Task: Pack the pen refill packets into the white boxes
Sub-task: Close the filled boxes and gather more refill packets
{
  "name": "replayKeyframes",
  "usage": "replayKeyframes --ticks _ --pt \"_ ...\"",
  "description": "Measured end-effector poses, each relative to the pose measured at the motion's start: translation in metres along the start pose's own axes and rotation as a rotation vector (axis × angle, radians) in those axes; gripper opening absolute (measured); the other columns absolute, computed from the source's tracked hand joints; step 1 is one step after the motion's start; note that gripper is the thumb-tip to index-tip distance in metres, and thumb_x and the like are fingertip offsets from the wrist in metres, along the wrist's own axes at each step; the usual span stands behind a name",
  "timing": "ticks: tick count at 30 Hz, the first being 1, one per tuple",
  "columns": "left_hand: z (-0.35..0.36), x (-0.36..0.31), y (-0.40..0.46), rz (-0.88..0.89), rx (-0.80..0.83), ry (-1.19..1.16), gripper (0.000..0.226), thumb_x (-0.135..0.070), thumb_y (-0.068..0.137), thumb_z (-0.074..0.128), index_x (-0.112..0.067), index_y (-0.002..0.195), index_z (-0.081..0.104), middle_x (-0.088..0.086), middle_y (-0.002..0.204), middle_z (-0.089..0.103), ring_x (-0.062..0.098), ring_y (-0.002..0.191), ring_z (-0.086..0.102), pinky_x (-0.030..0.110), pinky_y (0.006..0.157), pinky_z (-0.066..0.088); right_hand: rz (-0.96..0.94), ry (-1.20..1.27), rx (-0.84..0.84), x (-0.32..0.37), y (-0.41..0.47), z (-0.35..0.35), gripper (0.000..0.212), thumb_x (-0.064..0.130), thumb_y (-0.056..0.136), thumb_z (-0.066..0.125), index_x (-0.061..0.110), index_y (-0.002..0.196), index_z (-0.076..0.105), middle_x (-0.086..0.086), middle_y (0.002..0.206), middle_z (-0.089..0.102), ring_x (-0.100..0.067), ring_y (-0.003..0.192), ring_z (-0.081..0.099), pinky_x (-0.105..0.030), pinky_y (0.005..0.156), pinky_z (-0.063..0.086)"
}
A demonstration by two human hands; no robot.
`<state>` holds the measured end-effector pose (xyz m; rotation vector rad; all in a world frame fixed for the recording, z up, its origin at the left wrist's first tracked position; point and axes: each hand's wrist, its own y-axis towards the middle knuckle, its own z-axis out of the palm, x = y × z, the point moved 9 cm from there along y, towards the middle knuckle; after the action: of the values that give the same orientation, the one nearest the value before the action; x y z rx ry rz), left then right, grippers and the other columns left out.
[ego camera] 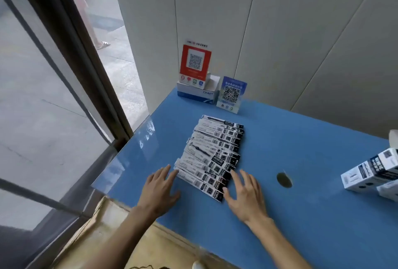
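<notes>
**A:** So here's what we're looking at. The pen refill packets [213,156] are long, thin white sleeves with black printed ends and little code squares, fanned out in one overlapping row in the middle of the blue tabletop [301,215]. The black ends all sit on the right side of the fan, and the nearest packets angle toward us. One packet partway down shows a dark refill through its front.

**B:** And our hands? Are we holding anything?

**A:** Nope. Both are flat with fingers spread, nothing grasped, each grip released. Our left hand [160,189] lies at the near left corner of the fan, fingertips just touching or right beside the white ends; we can't tell which. Our right hand [245,195] is at the near right corner, fingers up against the black ends of the nearest packets. So the near end of the fan sits between our two hands.

**B:** Where are the white boxes?

**A:** The white boxes [374,171] are over at the right edge of the tabletop, well apart from the packets, with dark printed labels, partly cut off by the frame. Two QR code stands sit by the wall at the back: a red QR code stand [195,64] on a white and blue carton [197,93], and a blue QR code stand [231,95] just beside it.
</notes>
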<state>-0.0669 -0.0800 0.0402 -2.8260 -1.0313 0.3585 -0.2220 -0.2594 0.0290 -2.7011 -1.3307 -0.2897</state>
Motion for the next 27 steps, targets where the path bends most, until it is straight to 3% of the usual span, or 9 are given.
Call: replayKeyframes --ticks 8,10,12,15,19,23,27 --pt "0.014 -0.043 0.070 0.464 0.085 0.064 0.091 -0.074 0.076 0.039 -0.030 0.153 0.016 0.002 0.162 0.002 0.026 0.149 0.005 0.038 0.118 0.000 0.272 -0.036 -0.059 -0.031 0.000 -0.015 0.059 0.051 0.082 0.041 0.010 0.116 0.066 -0.016 0.108 0.066 -0.033 0.096 0.064 -0.041 0.079 0.055" --pt "0.014 -0.050 0.073 0.592 0.028 0.125 0.094 -0.075 0.070 0.055 -0.027 0.147 0.032 0.004 0.156 0.030 0.025 0.143 0.029 0.037 0.119 0.004 0.330 -0.030 -0.093 -0.030 -0.009 -0.015 0.055 0.048 0.083 0.048 0.010 0.118 0.065 -0.016 0.111 0.065 -0.032 0.100 0.063 -0.041 0.082 0.054" --pt "0.018 -0.049 0.077 0.667 0.008 0.127 0.089 -0.076 0.060 0.065 -0.024 0.131 0.051 -0.002 0.128 0.060 0.020 0.119 0.053 0.037 0.111 0.021 0.385 -0.026 -0.122 -0.026 -0.015 -0.012 0.050 0.044 0.084 0.057 0.009 0.120 0.064 -0.016 0.114 0.064 -0.033 0.104 0.062 -0.041 0.084 0.052" --pt "0.018 -0.042 0.076 0.753 -0.022 0.058 0.077 -0.072 0.067 0.057 -0.021 0.124 0.055 -0.006 0.109 0.063 0.017 0.102 0.060 0.036 0.103 0.027 0.443 -0.024 -0.139 -0.013 -0.026 -0.006 0.052 0.045 0.085 0.052 0.009 0.120 0.063 -0.015 0.113 0.065 -0.033 0.103 0.062 -0.040 0.085 0.052" --pt "0.019 -0.037 0.072 0.801 -0.042 0.028 0.059 -0.069 0.071 0.044 -0.027 0.107 0.066 -0.007 0.096 0.060 0.016 0.090 0.059 0.029 0.096 0.031 0.503 0.020 -0.149 0.003 -0.037 -0.001 0.053 0.039 0.090 0.059 0.010 0.135 0.052 -0.014 0.131 0.054 -0.032 0.122 0.049 -0.042 0.101 0.041" --pt "0.016 -0.037 0.068 0.806 -0.101 0.093 0.047 -0.067 0.061 0.071 -0.032 0.091 0.072 0.000 0.108 0.064 0.021 0.100 0.062 0.031 0.091 0.052 0.555 0.039 -0.160 0.010 -0.045 -0.005 0.053 0.038 0.090 0.058 0.011 0.136 0.050 -0.012 0.133 0.054 -0.030 0.125 0.047 -0.040 0.102 0.039" --pt "0.019 -0.035 0.068 0.821 -0.074 0.115 0.045 -0.064 0.057 0.079 -0.030 0.083 0.065 0.009 0.125 0.064 0.028 0.115 0.062 0.042 0.092 0.052 0.557 0.055 -0.145 0.009 -0.039 -0.007 0.052 0.037 0.093 0.054 0.011 0.138 0.048 -0.010 0.133 0.053 -0.027 0.126 0.045 -0.037 0.104 0.037"
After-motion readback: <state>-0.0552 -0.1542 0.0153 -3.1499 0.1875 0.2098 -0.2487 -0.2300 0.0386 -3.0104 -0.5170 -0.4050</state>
